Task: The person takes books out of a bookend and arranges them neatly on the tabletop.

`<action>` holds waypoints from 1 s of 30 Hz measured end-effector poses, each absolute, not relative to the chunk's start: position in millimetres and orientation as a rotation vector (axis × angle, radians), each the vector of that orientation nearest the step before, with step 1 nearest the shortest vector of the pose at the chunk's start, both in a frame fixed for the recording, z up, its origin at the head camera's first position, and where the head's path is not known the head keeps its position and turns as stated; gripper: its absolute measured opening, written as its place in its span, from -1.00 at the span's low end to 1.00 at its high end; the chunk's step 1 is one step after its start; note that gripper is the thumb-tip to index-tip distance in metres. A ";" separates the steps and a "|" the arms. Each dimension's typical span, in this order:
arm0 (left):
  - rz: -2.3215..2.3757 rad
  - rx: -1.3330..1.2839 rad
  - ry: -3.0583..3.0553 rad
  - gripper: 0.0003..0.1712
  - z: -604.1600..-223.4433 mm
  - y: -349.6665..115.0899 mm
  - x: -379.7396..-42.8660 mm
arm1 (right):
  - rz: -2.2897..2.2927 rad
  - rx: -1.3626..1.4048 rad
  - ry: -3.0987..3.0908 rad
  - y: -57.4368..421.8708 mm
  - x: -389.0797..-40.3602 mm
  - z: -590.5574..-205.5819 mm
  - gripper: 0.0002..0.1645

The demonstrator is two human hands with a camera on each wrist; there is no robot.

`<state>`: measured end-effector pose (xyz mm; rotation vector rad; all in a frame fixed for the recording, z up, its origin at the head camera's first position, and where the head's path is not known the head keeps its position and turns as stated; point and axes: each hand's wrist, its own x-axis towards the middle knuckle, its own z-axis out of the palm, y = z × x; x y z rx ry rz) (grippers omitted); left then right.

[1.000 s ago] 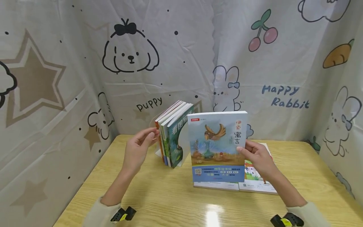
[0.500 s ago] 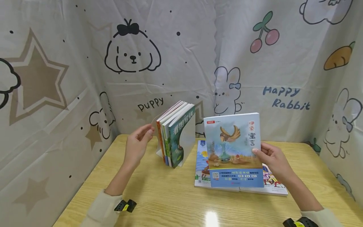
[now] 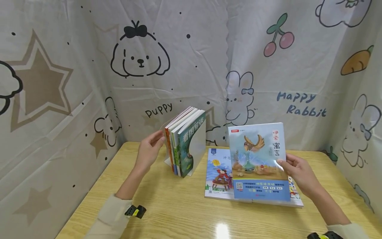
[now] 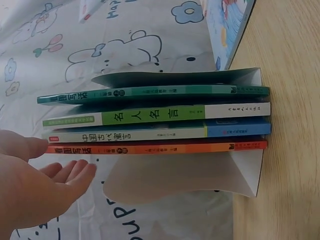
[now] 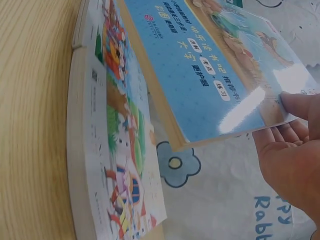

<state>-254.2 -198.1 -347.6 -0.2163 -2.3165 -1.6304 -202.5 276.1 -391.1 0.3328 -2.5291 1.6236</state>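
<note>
My right hand [image 3: 301, 174] pinches a blue-covered storybook [image 3: 259, 162] by its right edge, thumb on the cover. The storybook is tilted above two illustrated books lying side by side; the left one [image 3: 218, 179] shows a figure in red, and the right one [image 5: 127, 165] is mostly covered in the head view. At the upper left of a standing row of books, my left hand [image 3: 149, 151] has its fingers loosely extended. Its thumb is at the top of the orange-spined book [image 4: 160, 149]; whether it touches is unclear. A dark green book [image 3: 187, 156] closes the row's right side.
A pale bookend [image 4: 165, 175] flanks the standing books on both sides. They all rest on a wooden table [image 3: 167, 205]. Printed fabric [image 3: 191, 59] with cartoon animals hangs behind and at both sides.
My right hand has carried the blue storybook rightward and slightly down, uncovering the left flat book. My left hand has drawn slightly back from the standing row, then come close again.
</note>
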 end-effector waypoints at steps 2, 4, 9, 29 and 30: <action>-1.636 -0.225 -2.324 -0.47 -348.2 -197.5 -255.0 | 1.625 0.297 -2.548 281.4 -202.3 -395.0 -0.30; -1.636 -0.229 -2.333 -0.47 -348.9 -196.7 -255.9 | 1.628 0.268 -2.565 287.4 -202.3 -399.2 -0.29; -1.596 -0.216 -2.362 -0.49 -353.5 -196.0 -257.2 | 1.688 0.237 -2.559 301.6 -203.5 -409.0 -0.28; -1.579 -0.252 -2.363 -0.51 -358.6 -191.4 -264.8 | 1.850 0.018 -2.615 364.4 -213.3 -432.6 -0.13; -1.579 -0.250 -2.363 -0.52 -358.7 -191.2 -265.3 | 1.859 0.006 -2.620 368.0 -213.6 -433.1 -0.12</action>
